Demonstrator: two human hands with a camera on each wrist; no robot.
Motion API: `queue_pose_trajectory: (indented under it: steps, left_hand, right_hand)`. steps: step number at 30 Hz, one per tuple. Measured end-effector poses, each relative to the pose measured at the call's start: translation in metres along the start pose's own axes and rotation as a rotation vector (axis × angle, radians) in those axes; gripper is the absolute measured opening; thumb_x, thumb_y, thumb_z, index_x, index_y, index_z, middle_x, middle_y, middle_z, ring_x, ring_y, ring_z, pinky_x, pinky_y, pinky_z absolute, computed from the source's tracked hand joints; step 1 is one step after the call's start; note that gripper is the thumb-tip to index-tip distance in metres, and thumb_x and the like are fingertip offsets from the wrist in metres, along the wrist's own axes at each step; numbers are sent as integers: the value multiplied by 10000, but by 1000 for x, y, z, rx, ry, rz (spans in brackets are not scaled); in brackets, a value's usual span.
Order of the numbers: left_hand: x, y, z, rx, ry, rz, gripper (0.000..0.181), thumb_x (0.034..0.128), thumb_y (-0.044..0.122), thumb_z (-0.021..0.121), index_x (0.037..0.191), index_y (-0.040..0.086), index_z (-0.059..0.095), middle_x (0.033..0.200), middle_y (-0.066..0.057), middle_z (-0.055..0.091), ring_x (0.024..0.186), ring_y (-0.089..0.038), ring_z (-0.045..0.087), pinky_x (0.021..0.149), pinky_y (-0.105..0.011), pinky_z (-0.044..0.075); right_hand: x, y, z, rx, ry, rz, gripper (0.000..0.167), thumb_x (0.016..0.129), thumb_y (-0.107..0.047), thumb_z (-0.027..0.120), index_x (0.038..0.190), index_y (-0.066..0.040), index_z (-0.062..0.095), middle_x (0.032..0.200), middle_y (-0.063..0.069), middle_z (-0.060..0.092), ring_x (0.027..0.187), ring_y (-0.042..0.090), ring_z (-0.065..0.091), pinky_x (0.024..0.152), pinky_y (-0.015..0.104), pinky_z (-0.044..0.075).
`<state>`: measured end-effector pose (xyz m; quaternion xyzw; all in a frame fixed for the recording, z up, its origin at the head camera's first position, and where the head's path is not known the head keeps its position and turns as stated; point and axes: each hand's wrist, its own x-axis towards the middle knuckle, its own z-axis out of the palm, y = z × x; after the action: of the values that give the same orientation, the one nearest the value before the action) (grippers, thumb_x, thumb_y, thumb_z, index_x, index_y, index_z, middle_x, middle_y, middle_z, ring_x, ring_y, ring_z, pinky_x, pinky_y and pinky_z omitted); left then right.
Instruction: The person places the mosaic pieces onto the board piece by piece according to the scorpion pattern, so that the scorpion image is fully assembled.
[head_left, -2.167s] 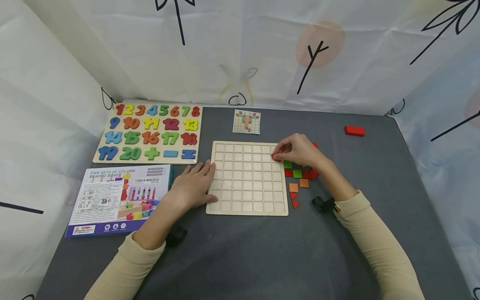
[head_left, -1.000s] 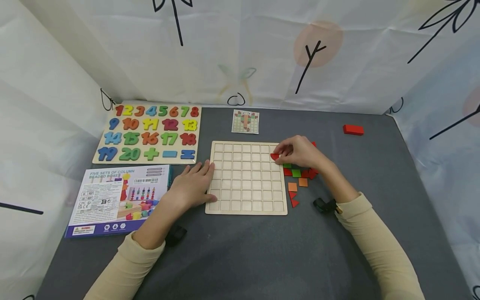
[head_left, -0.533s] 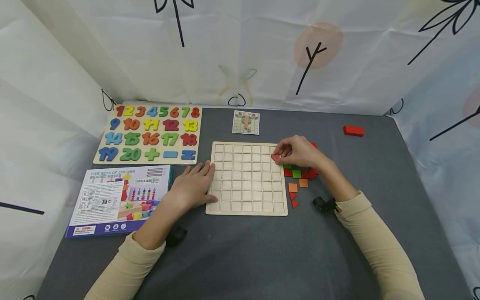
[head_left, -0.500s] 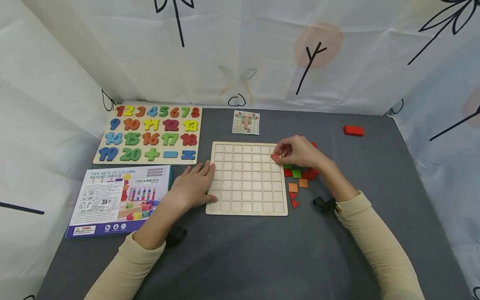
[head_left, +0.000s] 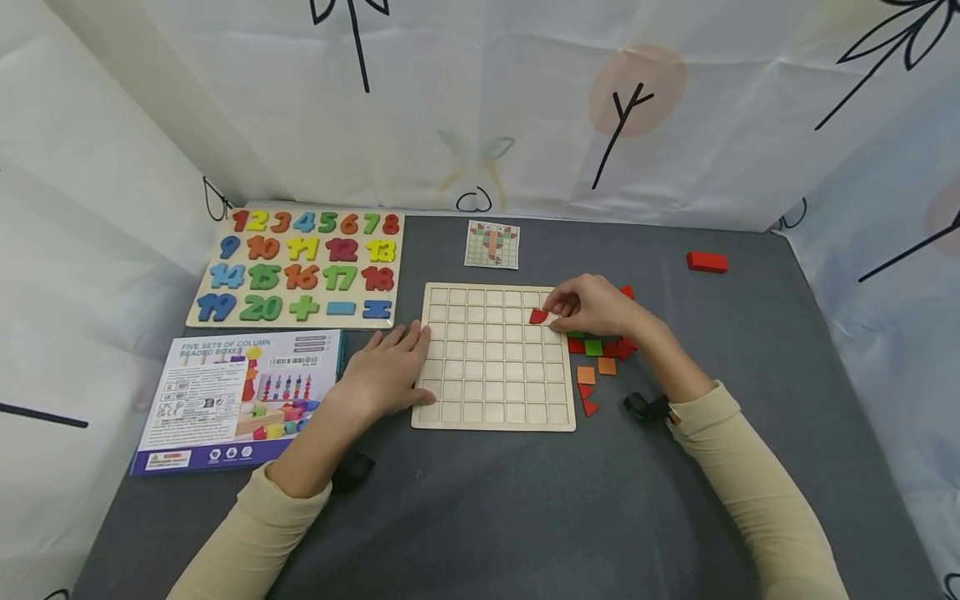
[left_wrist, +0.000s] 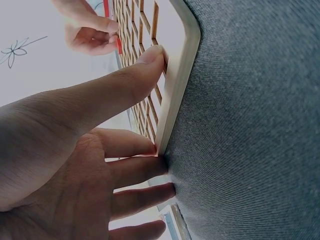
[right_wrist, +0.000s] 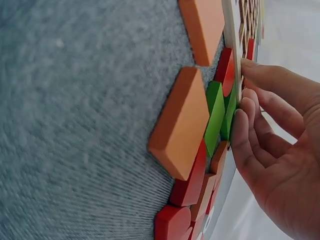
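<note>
A pale wooden grid board (head_left: 483,367) lies on the dark table in the head view. Along its left edge rests my left hand (head_left: 386,371), fingers nearly straight; the left wrist view shows the thumb (left_wrist: 150,55) on the board's rim and fingertips against its side. Over the board's upper right, my right hand (head_left: 596,304) pinches a small red tile (head_left: 537,317) with one curved edge between thumb and finger. Beside the right edge lie loose red, green (right_wrist: 215,112) and orange tiles (right_wrist: 182,125); the right hand partly covers them in the head view.
A small pattern card (head_left: 492,244) lies behind the board. To the left are a number puzzle (head_left: 352,320) and a printed box (head_left: 202,400). A red block (head_left: 707,262) sits at the back right. White cloth hangs around the table.
My right hand has turned the red tile at its fingertips and shifted it slightly left over the board. The left hand has stayed in place.
</note>
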<state>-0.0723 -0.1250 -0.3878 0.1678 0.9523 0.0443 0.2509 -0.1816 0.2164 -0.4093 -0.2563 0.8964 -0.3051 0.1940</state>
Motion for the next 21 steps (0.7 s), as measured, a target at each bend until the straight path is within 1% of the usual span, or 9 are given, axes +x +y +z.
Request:
queue_pose_trajectory:
  steps: [5, 9, 12, 16, 21]
  left_hand:
    - [0, 0, -1, 2, -1, 2, 1032, 976, 455, 797, 1710, -15, 244, 1804, -219, 232, 1678, -440, 262, 1362, -634, 231]
    - [0, 0, -1, 7, 1, 7, 1032, 976, 457, 796, 1709, -17, 246, 1803, -222, 236, 1676, -442, 268, 1359, -635, 239]
    - [0, 0, -1, 6, 1, 7, 1031, 979, 457, 794, 1709, -18, 243, 1804, -221, 233, 1675, -442, 269, 1359, -634, 240]
    - [0, 0, -1, 3, -1, 7, 1026, 984, 455, 790, 1710, -18, 241, 1805, -221, 228, 1675, -444, 268, 1360, -634, 237]
    - [0, 0, -1, 3, -3, 5, 1024, 987, 457, 785, 1711, -15, 238, 1806, -220, 226, 1677, -442, 264, 1360, -634, 236]
  right_hand:
    - [1, 0, 3, -1, 24, -42, 301, 924, -155, 873, 1191, -40, 796, 1008, 109, 769, 885, 175, 706, 806, 245, 571]
    - [3, 0, 5, -25, 21, -72, 318, 941, -152, 857, 1247, -82, 803, 1043, 100, 746, 884, 171, 669, 800, 291, 542]
    - [4, -2, 6, -38, 8, -85, 293, 950, -140, 844, 1237, -95, 810, 1057, 101, 726, 886, 178, 647, 801, 324, 530]
    - [4, -4, 6, -53, 1, -91, 235, 956, -145, 835, 1181, -83, 814, 1073, 111, 726, 885, 186, 655, 809, 342, 542]
    - [6, -5, 7, -55, -9, -90, 307, 942, -184, 861, 1228, -90, 799, 1065, 94, 735, 885, 177, 650, 817, 337, 543]
